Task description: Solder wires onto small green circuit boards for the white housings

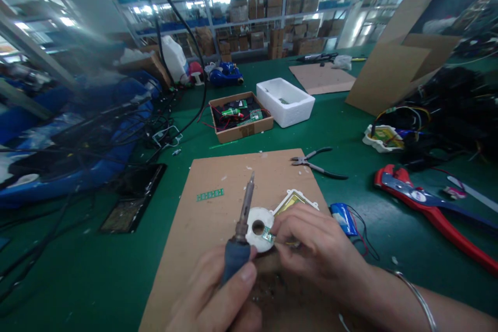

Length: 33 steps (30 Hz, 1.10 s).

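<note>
My left hand [218, 295] is closed around the blue handle of a soldering iron [241, 223], whose tip points up and away. My right hand [315, 249] pinches a white ring-shaped part [254, 218] that carries a small green circuit board at its right side. Both rest over a brown cardboard mat [218, 176]. A white framed panel with a yellowish face [292, 199] lies just behind my right hand. A small green circuit strip [210, 195] lies on the mat to the left.
Pliers [317, 162] lie beyond the mat; a blue battery pack with wires [344, 218] and red-handled cutters [428, 207] lie right. A cardboard box of parts [240, 116] and white foam box [286, 101] stand behind. Tangled black cables [116, 135] crowd the left.
</note>
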Each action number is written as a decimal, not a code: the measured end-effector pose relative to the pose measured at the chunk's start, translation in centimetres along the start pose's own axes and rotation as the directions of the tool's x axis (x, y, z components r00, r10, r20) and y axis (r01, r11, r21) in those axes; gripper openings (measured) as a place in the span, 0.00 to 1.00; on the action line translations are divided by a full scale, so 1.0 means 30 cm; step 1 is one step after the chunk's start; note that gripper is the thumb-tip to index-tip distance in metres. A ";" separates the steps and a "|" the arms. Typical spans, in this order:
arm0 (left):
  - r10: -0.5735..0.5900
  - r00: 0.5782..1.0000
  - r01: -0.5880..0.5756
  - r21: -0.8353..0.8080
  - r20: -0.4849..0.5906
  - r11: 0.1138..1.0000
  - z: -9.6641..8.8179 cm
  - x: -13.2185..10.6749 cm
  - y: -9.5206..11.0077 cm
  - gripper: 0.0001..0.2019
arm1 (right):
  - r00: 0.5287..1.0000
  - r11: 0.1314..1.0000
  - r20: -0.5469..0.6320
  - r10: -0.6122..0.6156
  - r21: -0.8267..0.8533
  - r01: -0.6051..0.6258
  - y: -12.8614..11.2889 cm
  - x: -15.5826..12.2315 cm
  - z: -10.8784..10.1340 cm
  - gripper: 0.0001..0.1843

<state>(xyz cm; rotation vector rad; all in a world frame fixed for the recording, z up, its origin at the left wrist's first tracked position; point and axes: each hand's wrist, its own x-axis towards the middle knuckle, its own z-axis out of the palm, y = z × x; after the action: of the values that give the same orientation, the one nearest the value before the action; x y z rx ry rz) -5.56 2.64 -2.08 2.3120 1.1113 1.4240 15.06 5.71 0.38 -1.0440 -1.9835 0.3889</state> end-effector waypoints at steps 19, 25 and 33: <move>-0.176 0.758 0.297 0.092 -0.628 0.951 -0.218 0.117 -0.014 0.05 | 0.982 0.978 -0.117 -0.150 -0.160 0.131 0.019 -0.053 -0.099 0.10; -0.195 0.712 0.566 0.389 -0.674 0.727 -0.549 0.124 -0.083 0.11 | 0.947 0.961 -0.196 -0.255 -0.160 0.226 0.044 -0.076 -0.106 0.12; -0.408 0.752 0.654 0.507 -0.517 0.562 -0.570 0.234 -0.291 0.12 | 0.928 0.937 -0.200 -0.315 -0.218 0.272 0.052 -0.061 -0.101 0.11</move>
<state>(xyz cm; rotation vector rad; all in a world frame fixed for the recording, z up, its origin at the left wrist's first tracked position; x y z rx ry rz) -22.37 10.13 6.86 1.7417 2.5458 1.3119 18.85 4.90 0.30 -0.8405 -1.9492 -0.0825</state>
